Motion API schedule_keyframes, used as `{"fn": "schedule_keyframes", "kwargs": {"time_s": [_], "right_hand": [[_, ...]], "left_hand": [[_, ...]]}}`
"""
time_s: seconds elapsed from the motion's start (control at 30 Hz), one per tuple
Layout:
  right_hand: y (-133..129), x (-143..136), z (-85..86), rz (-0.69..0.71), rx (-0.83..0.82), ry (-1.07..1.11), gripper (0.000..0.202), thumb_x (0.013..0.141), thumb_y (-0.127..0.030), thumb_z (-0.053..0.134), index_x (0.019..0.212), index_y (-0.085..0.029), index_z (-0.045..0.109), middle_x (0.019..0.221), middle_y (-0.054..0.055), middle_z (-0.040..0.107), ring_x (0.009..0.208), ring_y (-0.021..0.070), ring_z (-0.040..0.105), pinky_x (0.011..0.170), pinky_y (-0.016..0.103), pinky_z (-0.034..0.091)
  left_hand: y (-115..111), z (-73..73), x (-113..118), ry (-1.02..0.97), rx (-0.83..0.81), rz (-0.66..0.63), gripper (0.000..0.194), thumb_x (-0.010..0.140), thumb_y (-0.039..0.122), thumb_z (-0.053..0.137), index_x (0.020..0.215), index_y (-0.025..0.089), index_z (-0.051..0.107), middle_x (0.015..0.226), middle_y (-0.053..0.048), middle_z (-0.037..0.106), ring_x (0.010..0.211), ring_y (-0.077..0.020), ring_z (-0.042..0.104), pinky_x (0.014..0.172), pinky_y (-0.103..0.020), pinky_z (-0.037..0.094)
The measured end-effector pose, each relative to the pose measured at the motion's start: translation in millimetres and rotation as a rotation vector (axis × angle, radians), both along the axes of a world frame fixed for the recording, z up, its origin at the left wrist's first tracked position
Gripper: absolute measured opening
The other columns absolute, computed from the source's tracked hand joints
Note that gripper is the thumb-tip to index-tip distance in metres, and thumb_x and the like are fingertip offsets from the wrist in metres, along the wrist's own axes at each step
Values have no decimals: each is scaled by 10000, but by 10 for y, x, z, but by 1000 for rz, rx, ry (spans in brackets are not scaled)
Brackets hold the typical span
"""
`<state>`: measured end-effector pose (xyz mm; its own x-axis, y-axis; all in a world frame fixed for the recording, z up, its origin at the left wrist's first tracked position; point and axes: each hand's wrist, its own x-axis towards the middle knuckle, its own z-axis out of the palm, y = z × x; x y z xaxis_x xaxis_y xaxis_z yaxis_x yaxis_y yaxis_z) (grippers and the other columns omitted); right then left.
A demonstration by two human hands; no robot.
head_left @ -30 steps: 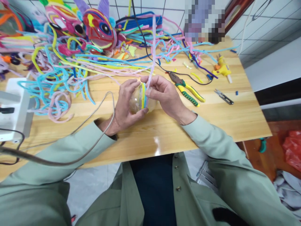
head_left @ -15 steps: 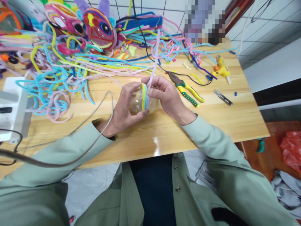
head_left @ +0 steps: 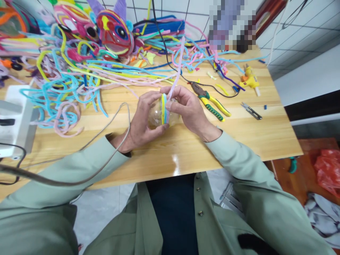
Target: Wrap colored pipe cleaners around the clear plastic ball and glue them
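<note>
A clear rounded plastic piece is held over the table near its front edge, with yellow, light blue and lilac fuzzy strips around its middle. My left hand grips its left side, fingers on top and thumb at the lower edge of the bands. The lilac strip rises loose from the band, tilted up and to the right. My right hand pinches this strip between thumb and fingers against the right side of the clear piece.
Pliers, small snips and a yellow glue gun lie right. Tangled fuzzy strips and decorated masks fill the back left. A white device stands left; a grey cable crosses my left forearm.
The view has shifted slightly. The loose end of the lilac strip leans a little further right; both hands keep nearly the same hold.
</note>
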<state>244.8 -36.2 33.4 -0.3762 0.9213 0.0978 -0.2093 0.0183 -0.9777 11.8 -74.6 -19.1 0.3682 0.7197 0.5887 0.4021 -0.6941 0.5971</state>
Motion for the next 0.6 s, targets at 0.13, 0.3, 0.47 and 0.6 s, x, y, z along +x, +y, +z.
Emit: {"fn": "schedule_keyframes", "kwargs": {"time_s": [0.13, 0.3, 0.47, 0.6], "right_hand": [[2, 1, -12, -5, 4, -20, 440, 790, -568, 1073, 945, -303, 757, 1261, 44, 845, 1475, 313, 709, 1362, 535, 535], [-45, -9, 21, 21, 66, -35, 402, 814, -544, 1064, 947, -298, 775, 1244, 37, 838, 1415, 296, 728, 1387, 511, 498], [-90, -3, 57, 24, 76, -85, 415, 810, -579, 1061, 938, -300, 782, 1289, 39, 829, 1396, 306, 728, 1377, 512, 499], [-90, 13, 20, 25, 63, -83, 389, 835, -585, 1035, 930, -297, 792, 1269, 36, 825, 1374, 302, 735, 1357, 504, 516]], "left_hand": [[2, 5, 16, -35, 25, -17, 962, 1112, 887, 739, 1773, 237, 483, 1775, -173, 597, 1653, -486, 612, 1355, -836, 541], [-47, 20, 85, -169, -60, -37, 788, 1104, 750, 844, 1709, 353, 534, 1722, -158, 609, 1665, -453, 592, 1396, -794, 523], [-103, 38, 152, -281, -167, -64, 598, 1155, 629, 834, 1623, 381, 556, 1677, -148, 621, 1622, -409, 631, 1386, -763, 540], [-118, 68, 160, -273, -139, -47, 576, 1156, 629, 828, 1614, 383, 579, 1628, -145, 629, 1590, -411, 637, 1379, -764, 536]]}}
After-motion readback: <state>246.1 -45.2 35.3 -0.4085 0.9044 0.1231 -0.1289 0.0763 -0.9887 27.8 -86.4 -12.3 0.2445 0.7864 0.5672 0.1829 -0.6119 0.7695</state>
